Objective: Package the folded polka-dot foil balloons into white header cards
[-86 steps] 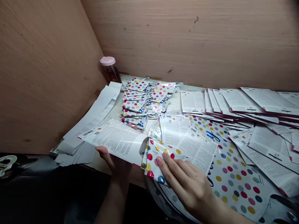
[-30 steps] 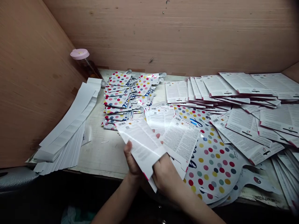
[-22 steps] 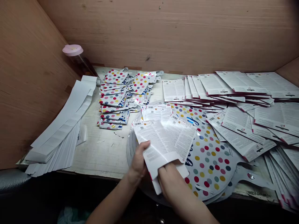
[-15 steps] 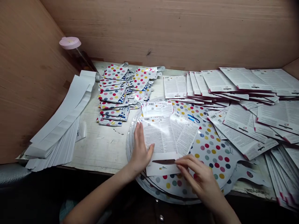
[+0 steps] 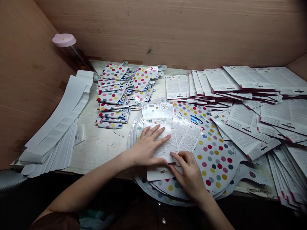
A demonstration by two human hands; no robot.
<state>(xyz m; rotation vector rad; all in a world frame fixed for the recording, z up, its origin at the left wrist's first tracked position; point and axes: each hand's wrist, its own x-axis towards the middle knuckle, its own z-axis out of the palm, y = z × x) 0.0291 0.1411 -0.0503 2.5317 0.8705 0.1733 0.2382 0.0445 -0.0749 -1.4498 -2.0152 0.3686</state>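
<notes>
My left hand lies flat with its fingers spread over a white printed card. Close beside its thumb, my right hand is closed, index finger and thumb at the lower part of the same card; what they pinch is hidden. Below the hands shows the card's plain white end with a slot. Two more printed cards lie partly under or behind it. All rest on a stack of round, polka-dot covered pieces with a handle tab.
Folded polka-dot packets stand in rows at the back left. Long white paper strips lie at the far left, near a pink-lidded bottle. Piles of printed cards cover the right side. Board walls enclose the table.
My left hand has moved from the card's left edge onto its middle and spread out. My right hand has shifted left. The dark narrow strip at its fingertips no longer shows.
</notes>
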